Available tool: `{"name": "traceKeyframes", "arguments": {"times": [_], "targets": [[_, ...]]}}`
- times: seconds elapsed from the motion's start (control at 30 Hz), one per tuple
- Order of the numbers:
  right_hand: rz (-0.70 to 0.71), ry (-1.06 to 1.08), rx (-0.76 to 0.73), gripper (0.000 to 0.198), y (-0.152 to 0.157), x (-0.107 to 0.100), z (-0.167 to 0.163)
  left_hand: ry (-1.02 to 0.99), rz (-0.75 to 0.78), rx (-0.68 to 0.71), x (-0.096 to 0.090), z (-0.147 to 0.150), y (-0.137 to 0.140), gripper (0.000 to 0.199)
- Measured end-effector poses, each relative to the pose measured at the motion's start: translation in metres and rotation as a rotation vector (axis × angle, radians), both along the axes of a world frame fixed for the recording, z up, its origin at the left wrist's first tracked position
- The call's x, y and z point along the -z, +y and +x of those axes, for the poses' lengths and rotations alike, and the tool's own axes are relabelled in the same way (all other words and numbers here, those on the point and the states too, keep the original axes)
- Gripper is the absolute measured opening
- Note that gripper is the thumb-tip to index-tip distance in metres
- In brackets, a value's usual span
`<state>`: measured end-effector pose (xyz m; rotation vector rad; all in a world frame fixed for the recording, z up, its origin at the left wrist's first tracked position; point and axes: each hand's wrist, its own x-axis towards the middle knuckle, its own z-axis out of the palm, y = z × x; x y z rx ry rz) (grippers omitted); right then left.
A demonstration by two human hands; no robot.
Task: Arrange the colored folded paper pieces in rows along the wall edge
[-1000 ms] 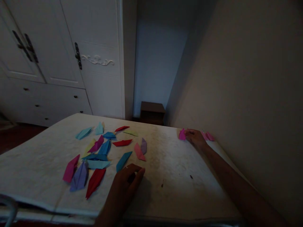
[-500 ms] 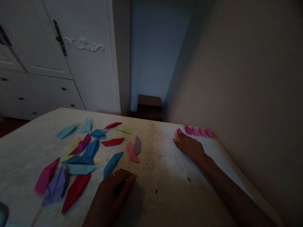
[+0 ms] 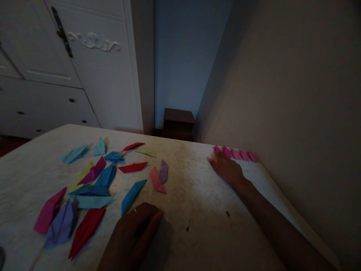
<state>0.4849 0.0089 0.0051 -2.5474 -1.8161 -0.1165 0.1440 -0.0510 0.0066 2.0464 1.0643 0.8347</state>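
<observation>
My right hand reaches to the far right of the table. Its fingertips touch a pink folded-paper piece at the left end of a row, while its thumb points away to the left. Beside that piece stand several more pink folded-paper pieces. My left hand rests near the front, fingers curled and thumb against them, with nothing visible in it. Just beyond it lies a blue folded-paper piece. A salmon folded piece and a greyish-purple one lie further off.
Many folded papers cover the table's left side, among them a red one, a purple one and a magenta one. A wall borders the right edge. Behind stand a white wardrobe and a brown cabinet.
The leftmost pink piece has moved away from me, closer to the others in the row, with my right hand on it. My left hand has stayed in place. The view has shifted slightly.
</observation>
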Motion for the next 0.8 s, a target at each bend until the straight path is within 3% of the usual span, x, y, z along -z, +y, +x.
{"name": "traceKeyframes", "arguments": {"times": [0.27, 0.47, 0.67, 0.8], "targets": [[0.062, -0.021, -0.049, 0.062, 0.000, 0.001, -0.003, -0.011, -0.039, -0.004, -0.004, 0.004, -0.002, 0.029], [0.130, 0.021, -0.191, 0.055, -0.008, -0.002, -0.024, -0.007, -0.072, -0.035, -0.003, 0.005, -0.002, 0.029], [0.221, 0.231, -0.553, 0.041, -0.025, -0.008, -0.056, -0.046, -0.074, -0.056, -0.002, 0.004, -0.005, 0.029], [0.156, 0.418, -0.782, 0.037, -0.045, -0.004, -0.086, -0.127, -0.020, -0.094, -0.005, 0.002, -0.008, 0.026]]}}
